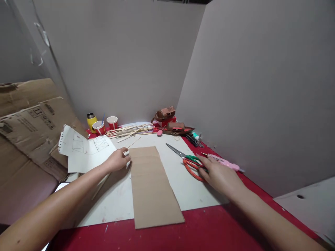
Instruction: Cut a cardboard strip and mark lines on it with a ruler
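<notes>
My left hand (pixel 119 159) is closed on a thin wooden stick (pixel 101 187), which runs out past both sides of the fingers. Just right of that hand lies a long piece of brown cardboard (pixel 154 188), flat on a white sheet (pixel 115 205). My right hand (pixel 218 174) grips the handles of a pair of scissors (pixel 193 169), one orange and one green. The scissor blades point to the far left over the white sheet. Beyond my right hand is a pink tool (pixel 227 164), partly hidden by the fingers.
Spiral-torn paper with drawn figures (pixel 87 150) stands at left before cardboard boxes (pixel 34 118). At the back are a yellow bottle (pixel 91 122), paper cups (pixel 112 122), loose sticks (pixel 131 130) and two brown model boats (pixel 176 129). Grey panels border the red table (pixel 157 238).
</notes>
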`<action>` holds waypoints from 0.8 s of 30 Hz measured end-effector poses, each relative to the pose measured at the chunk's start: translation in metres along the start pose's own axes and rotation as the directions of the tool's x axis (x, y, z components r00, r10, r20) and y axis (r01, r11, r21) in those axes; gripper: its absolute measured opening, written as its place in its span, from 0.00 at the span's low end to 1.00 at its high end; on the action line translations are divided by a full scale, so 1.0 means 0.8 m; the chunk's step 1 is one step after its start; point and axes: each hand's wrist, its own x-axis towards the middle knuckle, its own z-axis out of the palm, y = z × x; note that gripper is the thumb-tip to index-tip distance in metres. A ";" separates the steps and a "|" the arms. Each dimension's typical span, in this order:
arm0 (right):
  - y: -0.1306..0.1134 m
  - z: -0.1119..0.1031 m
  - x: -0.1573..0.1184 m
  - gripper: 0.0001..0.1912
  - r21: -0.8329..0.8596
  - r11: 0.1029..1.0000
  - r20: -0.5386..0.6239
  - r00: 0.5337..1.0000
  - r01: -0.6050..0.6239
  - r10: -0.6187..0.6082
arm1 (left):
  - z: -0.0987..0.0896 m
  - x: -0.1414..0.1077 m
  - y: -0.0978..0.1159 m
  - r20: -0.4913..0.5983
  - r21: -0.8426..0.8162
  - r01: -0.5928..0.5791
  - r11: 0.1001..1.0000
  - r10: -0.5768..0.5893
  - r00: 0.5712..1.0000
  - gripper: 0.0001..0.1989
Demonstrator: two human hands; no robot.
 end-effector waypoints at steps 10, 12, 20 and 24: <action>-0.123 0.036 -0.007 0.16 0.781 0.544 0.353 0.935 -0.306 0.019 | 0.027 -0.034 0.012 0.040 -0.390 0.094 0.916 -0.085 0.996 0.32; -0.129 0.037 -0.002 0.14 0.790 0.393 0.481 0.873 -0.470 0.076 | 0.032 -0.035 0.018 0.043 -0.407 0.091 0.909 -0.081 0.996 0.32; -0.111 -0.009 0.022 0.10 0.863 0.068 0.485 0.858 -0.501 0.171 | 0.032 -0.055 0.026 -0.029 -0.297 -0.202 0.933 0.202 0.979 0.28; -0.089 -0.012 0.029 0.10 0.878 0.052 0.450 0.858 -0.476 0.250 | 0.055 -0.090 0.009 0.101 -0.073 -0.369 0.927 0.375 0.922 0.35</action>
